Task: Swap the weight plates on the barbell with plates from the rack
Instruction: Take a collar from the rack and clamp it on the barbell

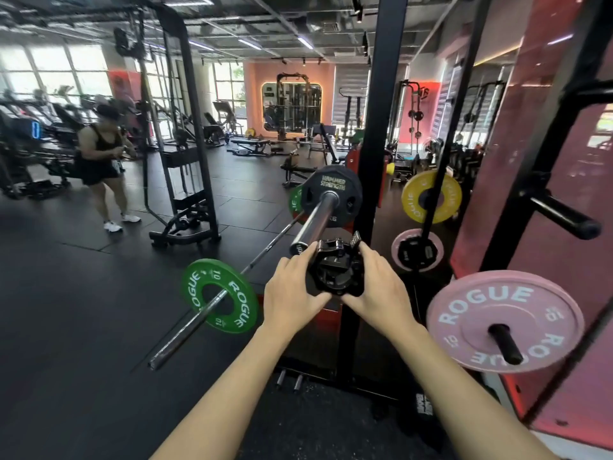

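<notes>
My left hand point(292, 295) and my right hand point(378, 287) both grip a black barbell collar point(335, 270), held just off the near end of the barbell sleeve point(315, 220). A black Hammer Strength plate point(326, 187) sits on that sleeve, with a green plate point(294, 202) partly hidden behind it. A second bar point(195, 320) lies lower left with a green Rogue plate point(219, 295) on it. On the rack pegs to the right hang a pink Rogue plate point(504, 322), a smaller pink plate point(417, 250) and a yellow plate point(431, 196).
A black rack upright point(378, 127) stands just behind the sleeve. An empty rack peg point(564, 219) sticks out at the right. A person point(99, 161) stands by a cable machine point(185, 161) at the left. Benches and machines fill the far room.
</notes>
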Tool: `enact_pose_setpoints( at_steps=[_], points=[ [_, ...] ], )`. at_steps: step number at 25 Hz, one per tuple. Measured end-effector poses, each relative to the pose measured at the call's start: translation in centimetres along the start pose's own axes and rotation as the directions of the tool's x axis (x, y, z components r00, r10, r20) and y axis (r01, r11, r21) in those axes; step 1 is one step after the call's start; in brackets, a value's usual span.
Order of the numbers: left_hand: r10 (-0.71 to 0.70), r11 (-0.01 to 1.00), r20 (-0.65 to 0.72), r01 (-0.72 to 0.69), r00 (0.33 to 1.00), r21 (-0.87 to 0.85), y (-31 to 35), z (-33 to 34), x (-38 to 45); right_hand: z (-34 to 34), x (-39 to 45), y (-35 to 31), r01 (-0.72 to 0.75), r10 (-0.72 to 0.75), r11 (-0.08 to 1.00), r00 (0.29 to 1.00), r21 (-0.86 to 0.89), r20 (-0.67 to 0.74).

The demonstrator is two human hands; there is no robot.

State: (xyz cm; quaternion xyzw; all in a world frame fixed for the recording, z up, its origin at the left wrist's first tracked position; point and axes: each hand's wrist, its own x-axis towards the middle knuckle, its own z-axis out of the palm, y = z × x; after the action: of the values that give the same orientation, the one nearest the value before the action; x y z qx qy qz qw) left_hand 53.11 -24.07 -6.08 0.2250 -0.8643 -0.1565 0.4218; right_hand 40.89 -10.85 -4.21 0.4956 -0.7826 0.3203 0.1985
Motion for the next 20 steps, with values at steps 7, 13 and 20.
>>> enact_pose_setpoints(
  at_steps=[7,13,20],
  points=[
    [-0.082,0.993,-0.031,0.084,0.996,0.078,-4.0,-3.4,0.2,2.7,2.3,-4.2,0.067,-0.070,0.997,0.995,0.042,0.073],
    [-0.086,0.992,0.018,0.083,0.996,0.093,-5.1,-2.9,1.2,3.4,3.3,-4.0,0.066,-0.070,0.997,0.991,0.042,0.114],
    [-0.095,0.993,0.031,0.092,0.995,0.078,-6.8,-1.4,2.7,5.1,4.5,-3.7,0.059,-0.055,0.997,0.995,-0.049,0.084]
  ],
)
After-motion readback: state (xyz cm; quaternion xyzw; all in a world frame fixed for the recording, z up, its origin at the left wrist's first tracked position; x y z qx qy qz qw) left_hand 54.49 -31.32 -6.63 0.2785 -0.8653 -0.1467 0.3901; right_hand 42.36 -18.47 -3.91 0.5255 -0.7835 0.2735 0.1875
